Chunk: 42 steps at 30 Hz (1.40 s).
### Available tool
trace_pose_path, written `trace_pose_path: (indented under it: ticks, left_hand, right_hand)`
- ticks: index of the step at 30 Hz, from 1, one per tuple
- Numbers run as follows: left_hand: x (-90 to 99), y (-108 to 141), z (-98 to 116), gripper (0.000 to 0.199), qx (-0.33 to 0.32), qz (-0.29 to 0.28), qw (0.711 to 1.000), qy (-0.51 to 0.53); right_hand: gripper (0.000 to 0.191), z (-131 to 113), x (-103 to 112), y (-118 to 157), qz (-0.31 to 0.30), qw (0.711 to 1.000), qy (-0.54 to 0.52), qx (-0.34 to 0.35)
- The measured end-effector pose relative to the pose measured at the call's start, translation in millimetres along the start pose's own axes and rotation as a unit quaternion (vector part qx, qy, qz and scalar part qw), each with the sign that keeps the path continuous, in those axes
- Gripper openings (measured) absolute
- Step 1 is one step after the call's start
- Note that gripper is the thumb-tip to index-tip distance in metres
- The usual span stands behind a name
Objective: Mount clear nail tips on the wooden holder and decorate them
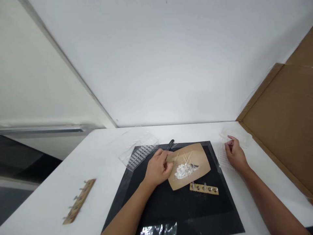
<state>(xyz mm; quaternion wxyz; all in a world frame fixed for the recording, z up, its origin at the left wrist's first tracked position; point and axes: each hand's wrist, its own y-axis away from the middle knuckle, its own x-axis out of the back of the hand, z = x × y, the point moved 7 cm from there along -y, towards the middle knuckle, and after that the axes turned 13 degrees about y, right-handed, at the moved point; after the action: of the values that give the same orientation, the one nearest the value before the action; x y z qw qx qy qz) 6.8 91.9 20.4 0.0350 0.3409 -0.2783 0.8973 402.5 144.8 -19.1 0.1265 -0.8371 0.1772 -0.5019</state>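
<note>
My left hand [158,165] grips the left edge of a brown paper tray [204,163], thumb on top and fingers curled. The tray is tilted a little above the black mat; it bears a heap of white bits [182,171], thin wooden sticks [187,157] and small dark pieces. My right hand [235,152] is at the right, over a clear gridded plastic tray [223,158], with its fingers bent and thumb near the fingertips; whether something small is between them is too small to tell. Just below the brown tray lies a wooden strip with round holes and pegs [204,188].
A clear compartment tray [141,156] overlaps the black mat's [171,209] upper left corner. A black-handled tool [170,144] lies behind my left hand. Another pegged wooden strip [79,202] is at the left. Clear plastic [241,135] and cardboard [281,130] stand at the right.
</note>
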Motion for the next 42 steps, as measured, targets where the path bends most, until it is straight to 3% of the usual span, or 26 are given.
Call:
trace_pose_path:
  ticks: [6,23,34,40,42]
  left_hand:
    - [6.7,0,-9,0.024,0.023,0.054,0.998,-0.02]
    - [13.8,-2,-20,0.016,0.049,0.099,0.993,-0.029]
    - [12.2,-1,-2,0.014,-0.04,0.087,0.995,0.003]
    - [11.4,1,6,0.021,-0.062,0.086,0.994,0.01]
    - [11.2,2,6,0.024,-0.062,0.086,0.994,0.013]
  right_hand:
    - [0.065,3,-1,-1,0.001,1.0,-0.029,-0.003]
    - [0.05,-2,3,-4,-0.019,0.997,-0.077,-0.009]
    - [0.044,-8,1,-2,-0.056,0.997,-0.046,0.001]
    - [0.054,-1,6,-1,-0.025,0.998,0.028,-0.04]
    - [0.059,-4,10,0,-0.013,0.996,0.086,-0.026]
